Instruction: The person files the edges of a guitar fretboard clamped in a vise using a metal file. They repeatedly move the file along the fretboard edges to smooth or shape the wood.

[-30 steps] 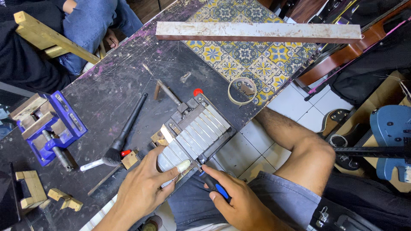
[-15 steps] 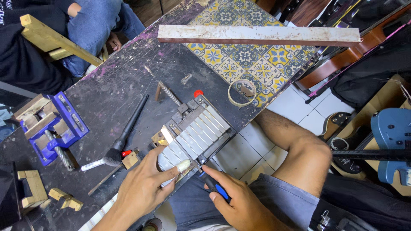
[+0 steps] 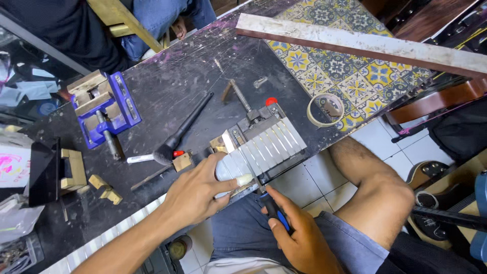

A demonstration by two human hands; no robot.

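The dark worktop (image 3: 167, 81) has bare room in its middle. A long board (image 3: 365, 43) lies across its far end. A blue vise (image 3: 104, 109) sits near the left edge. At the near edge sits a ridged metal block (image 3: 266, 144). The left hand (image 3: 200, 195) curls over its pale end, thumb pressing. The right hand (image 3: 299, 238), just off the edge, is wrapped around a blue-handled tool (image 3: 274, 215).

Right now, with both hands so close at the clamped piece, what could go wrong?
1. The left hand presses the pale fretted neck right beside the blue-handled tool; a slip could hurt its thumb.
2. The right hand works off the dark bench edge, above the lap.
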